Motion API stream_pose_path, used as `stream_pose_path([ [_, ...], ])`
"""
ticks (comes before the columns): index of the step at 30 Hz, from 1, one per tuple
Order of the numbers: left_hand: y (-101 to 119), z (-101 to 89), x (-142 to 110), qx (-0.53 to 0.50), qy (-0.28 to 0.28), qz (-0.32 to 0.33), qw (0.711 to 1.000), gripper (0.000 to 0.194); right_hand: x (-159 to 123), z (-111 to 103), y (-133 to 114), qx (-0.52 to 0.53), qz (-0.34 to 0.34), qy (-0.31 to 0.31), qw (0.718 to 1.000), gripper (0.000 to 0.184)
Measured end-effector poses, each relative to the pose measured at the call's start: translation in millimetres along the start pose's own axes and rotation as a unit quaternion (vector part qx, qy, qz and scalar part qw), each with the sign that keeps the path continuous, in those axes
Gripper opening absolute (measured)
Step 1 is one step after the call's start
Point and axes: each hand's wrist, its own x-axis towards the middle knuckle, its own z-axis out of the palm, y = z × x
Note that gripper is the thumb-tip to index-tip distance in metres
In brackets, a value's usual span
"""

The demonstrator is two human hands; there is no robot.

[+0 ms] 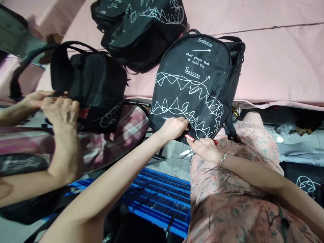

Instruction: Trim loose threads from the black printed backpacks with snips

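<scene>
A black backpack (194, 84) printed with white scribbles and the word "Success" leans against the edge of a pink-covered table (273, 64), its bottom resting on my lap. My left hand (173, 128) is closed, pinching the backpack's lower edge. My right hand (206, 148) is wrapped round small red-handled thread snips (188, 148), whose metal blades point left just under the bag's bottom edge.
At left a co-worker's two hands (59, 111) hold another black backpack (93, 91). A third black backpack (141, 27) lies on the table at the top. A blue plastic crate (162, 195) stands on the floor by my knee. More bags lie at far right.
</scene>
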Motion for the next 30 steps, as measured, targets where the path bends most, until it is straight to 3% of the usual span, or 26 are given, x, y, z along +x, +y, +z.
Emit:
stream_pose_path([
  [4,3,-1.4,1,-0.011,-0.017,0.022,1.000,0.023,-1,-2,1,0.007,-0.005,-0.004,1.000,0.039],
  [8,6,-4.0,2,-0.001,-0.035,-0.036,0.999,0.025,-2,-2,2,0.015,0.000,-0.005,1.000,0.038],
  [11,9,-8.1,3,-0.023,-0.067,-0.028,0.997,0.023,-3,-3,3,0.019,-0.007,-0.004,1.000,0.039],
  [15,12,-13.5,7,-0.027,-0.091,-0.082,0.992,0.021,-3,-5,4,0.020,-0.006,-0.009,1.000,0.038],
  [22,17,-17.7,10,-0.031,-0.104,-0.102,0.989,0.021,-3,-2,5,0.023,-0.006,0.004,1.000,0.037],
  [27,20,-23.2,11,-0.036,-0.151,-0.102,0.982,0.021,-4,2,6,0.020,-0.012,0.017,1.000,0.038],
  [30,23,-22.9,13,-0.011,-0.141,-0.123,0.982,0.024,-4,4,6,0.019,-0.005,0.018,1.000,0.037],
])
